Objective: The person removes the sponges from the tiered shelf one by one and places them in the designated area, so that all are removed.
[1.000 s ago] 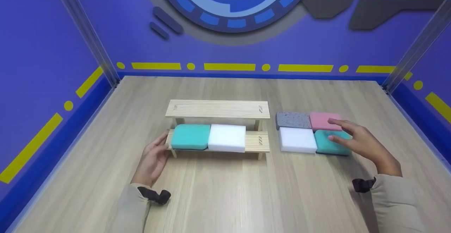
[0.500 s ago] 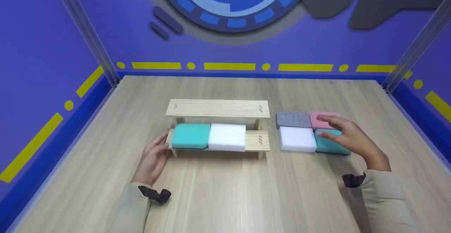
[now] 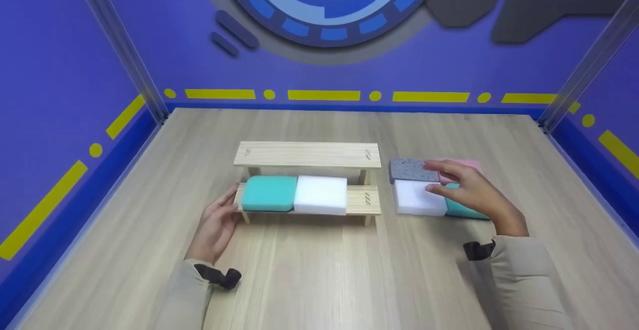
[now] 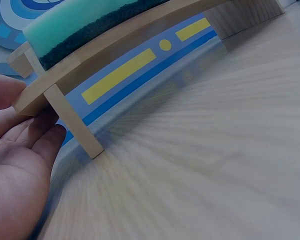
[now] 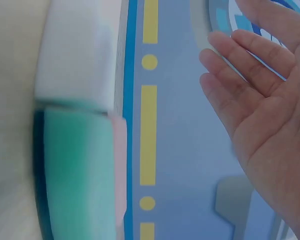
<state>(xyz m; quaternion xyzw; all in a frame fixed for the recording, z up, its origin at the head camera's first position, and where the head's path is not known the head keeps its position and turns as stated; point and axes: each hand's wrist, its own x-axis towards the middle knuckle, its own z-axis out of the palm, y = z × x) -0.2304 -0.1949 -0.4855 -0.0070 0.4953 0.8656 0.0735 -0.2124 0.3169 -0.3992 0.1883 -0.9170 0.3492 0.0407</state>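
Observation:
My left hand (image 3: 215,227) pinches the left end of a two-step wooden rack (image 3: 363,199), thumb above the plank and fingers below it in the left wrist view. On the lower step a green sponge (image 3: 269,193) with a dark scouring underside (image 4: 100,36) lies beside a white sponge (image 3: 320,195). My right hand (image 3: 474,190) hovers, fingers apart and holding nothing, over a second group: a speckled grey sponge (image 3: 407,169), a partly hidden pink sponge (image 3: 464,163), a white sponge (image 3: 414,202) and a green sponge (image 5: 80,175).
The rack's upper step (image 3: 309,155) stands behind the lower one and carries nothing. All of it rests on a pale wooden table (image 3: 309,270). Blue walls (image 3: 319,78) with yellow marks enclose the back and sides.
My right hand has moved left, from above the green and pink sponges to above the white and grey ones. The left hand, rack and sponges have stayed in place.

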